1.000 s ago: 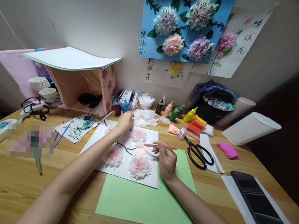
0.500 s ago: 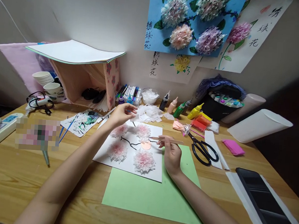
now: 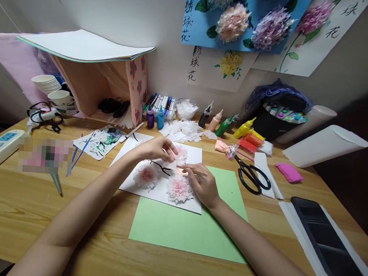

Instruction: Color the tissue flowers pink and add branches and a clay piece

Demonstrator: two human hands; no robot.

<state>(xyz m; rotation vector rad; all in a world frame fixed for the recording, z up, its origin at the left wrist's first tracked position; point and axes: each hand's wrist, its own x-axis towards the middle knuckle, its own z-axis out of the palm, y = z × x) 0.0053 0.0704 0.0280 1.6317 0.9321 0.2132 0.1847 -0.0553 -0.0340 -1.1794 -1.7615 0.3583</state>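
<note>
Where the two hands meet over the white sheet (image 3: 130,182), the work area between them is largely covered. The left hand (image 3: 158,149) has its fingers pinched narrow on a small tissue piece (image 3: 168,164); the piece's shape and edges are hard to make out against the sheet. The right hand (image 3: 201,185) grips a thin wooden stick (image 3: 192,169) between curled fingers, the stick's tip lying just beside the left fingertips and the tissue piece. Whether the tip touches the tissue cannot be told. One tissue flower (image 3: 146,175) lies just below the left fingers, a second flower (image 3: 178,189) touches the underside of the right fingers, and a third flower (image 3: 181,154) is half hidden behind the left fingertips. Black branch lines on the sheet are mostly covered by the hands. The sheet overlaps a green paper (image 3: 184,230) under the right wrist. Scissors (image 3: 250,178) lie well to the right of the right fingers. A blurred patch (image 3: 45,155) at far left hides whatever lies there.
</note>
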